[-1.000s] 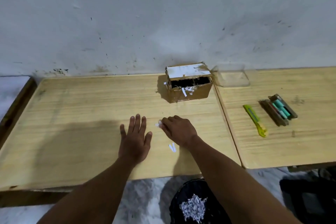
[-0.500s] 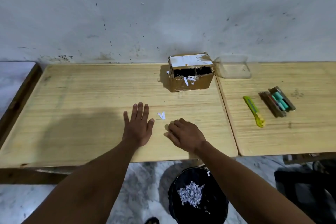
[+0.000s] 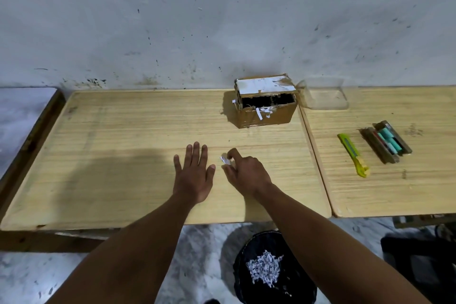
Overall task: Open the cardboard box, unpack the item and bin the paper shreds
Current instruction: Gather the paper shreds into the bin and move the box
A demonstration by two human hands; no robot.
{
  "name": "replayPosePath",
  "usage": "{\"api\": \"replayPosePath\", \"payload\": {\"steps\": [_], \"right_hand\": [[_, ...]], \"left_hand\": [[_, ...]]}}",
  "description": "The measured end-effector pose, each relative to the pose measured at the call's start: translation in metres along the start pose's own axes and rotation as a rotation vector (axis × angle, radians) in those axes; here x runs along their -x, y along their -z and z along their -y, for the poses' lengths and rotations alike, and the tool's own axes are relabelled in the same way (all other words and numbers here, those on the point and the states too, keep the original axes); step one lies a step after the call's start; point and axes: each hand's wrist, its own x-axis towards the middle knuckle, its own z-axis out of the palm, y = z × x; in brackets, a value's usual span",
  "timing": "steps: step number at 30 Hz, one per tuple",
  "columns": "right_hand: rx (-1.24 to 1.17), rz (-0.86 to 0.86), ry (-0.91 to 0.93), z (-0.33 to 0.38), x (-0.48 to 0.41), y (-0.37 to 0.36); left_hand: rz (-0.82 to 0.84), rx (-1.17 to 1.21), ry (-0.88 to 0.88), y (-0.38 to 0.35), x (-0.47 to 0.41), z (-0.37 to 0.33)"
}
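Note:
The open cardboard box (image 3: 266,116) stands at the back of the left wooden table (image 3: 111,160), its flap up and a few white paper shreds hanging over its front rim. My left hand (image 3: 193,175) lies flat on the table, fingers spread. Just to its right, my right hand (image 3: 246,173) pinches small white paper shreds (image 3: 225,160) between thumb and fingertips at the table surface. Below the table's front edge sits a black bin (image 3: 274,269) with a heap of shreds inside. The unpacked brown case with teal pieces (image 3: 386,140) lies on the right table.
A yellow-green utility knife (image 3: 352,154) lies left of the brown case on the right table (image 3: 394,192). A clear plastic container (image 3: 325,96) stands by the wall, right of the box. A dark object (image 3: 419,264) sits on the floor at the lower right.
My right hand moved forward from the table's front area to the loose shreds beside my left hand and closed its fingertips on them. The left hand stayed flat.

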Motion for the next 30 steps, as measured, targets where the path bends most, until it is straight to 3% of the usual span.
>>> {"api": "replayPosePath", "payload": {"steps": [4, 11, 16, 24, 30], "right_hand": [[0.073, 0.053, 0.0, 0.004, -0.012, -0.007], [0.245, -0.103, 0.041, 0.006, -0.004, -0.013], [0.173, -0.058, 0.011, -0.001, 0.012, -0.004], [-0.009, 0.08, 0.187, -0.024, 0.13, 0.027], [0.016, 0.234, 0.032, -0.049, 0.229, 0.036]], "left_hand": [[-0.027, -0.001, -0.005, -0.001, 0.0, 0.001], [-0.049, -0.007, -0.011, -0.001, 0.001, 0.001], [-0.019, -0.021, 0.002, 0.001, -0.001, 0.002], [0.052, -0.021, 0.01, -0.001, 0.022, -0.019], [0.129, -0.022, -0.041, -0.003, 0.046, -0.051]]}}
